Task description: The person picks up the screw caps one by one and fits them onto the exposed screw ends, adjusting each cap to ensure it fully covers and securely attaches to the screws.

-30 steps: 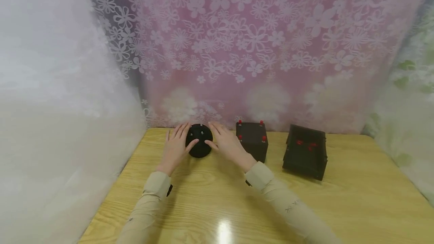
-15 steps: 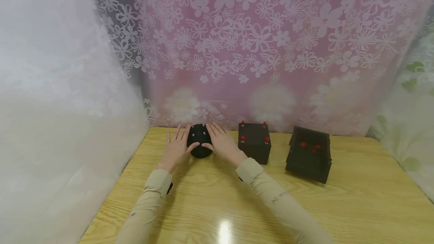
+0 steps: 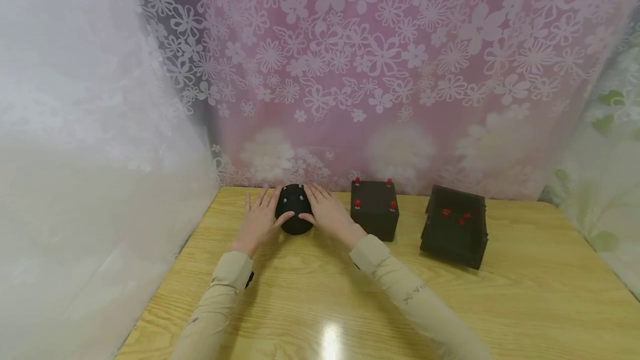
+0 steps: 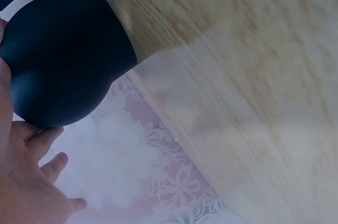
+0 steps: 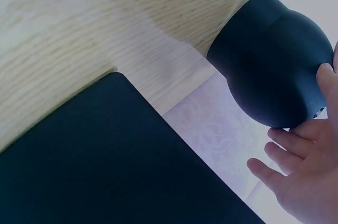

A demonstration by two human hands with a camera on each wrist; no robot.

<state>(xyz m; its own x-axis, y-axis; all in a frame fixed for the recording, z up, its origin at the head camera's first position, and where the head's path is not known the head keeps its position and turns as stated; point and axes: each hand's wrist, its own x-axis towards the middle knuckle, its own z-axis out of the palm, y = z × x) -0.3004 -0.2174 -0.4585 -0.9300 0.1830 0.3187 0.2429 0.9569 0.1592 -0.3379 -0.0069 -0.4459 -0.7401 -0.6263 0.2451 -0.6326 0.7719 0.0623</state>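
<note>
A black rounded object (image 3: 296, 214) with small silver studs near its top stands at the back left of the table. In both wrist views it has a bulging upper part over a narrower base. My left hand (image 3: 258, 220) holds its left side, thumb at the front and fingers toward the back. From the right, my right hand (image 3: 328, 213) holds it the same way. In the left wrist view, the left fingers (image 4: 45, 142) touch the bulge. The right fingers (image 5: 288, 142) lie against its bulge in the right wrist view. The object's back is hidden.
Right of the right hand stands a black box (image 3: 375, 218) with red-capped knobs at its top corners. Farther right is a tilted black open tray (image 3: 450, 240) with small red pieces (image 3: 462, 217). A floral curtain (image 3: 370, 71) hangs behind the wooden table (image 3: 300, 293).
Over the last second my right hand has shifted left and closed in on the black rounded object. The object has tipped slightly, showing more studs. The view has moved a little.
</note>
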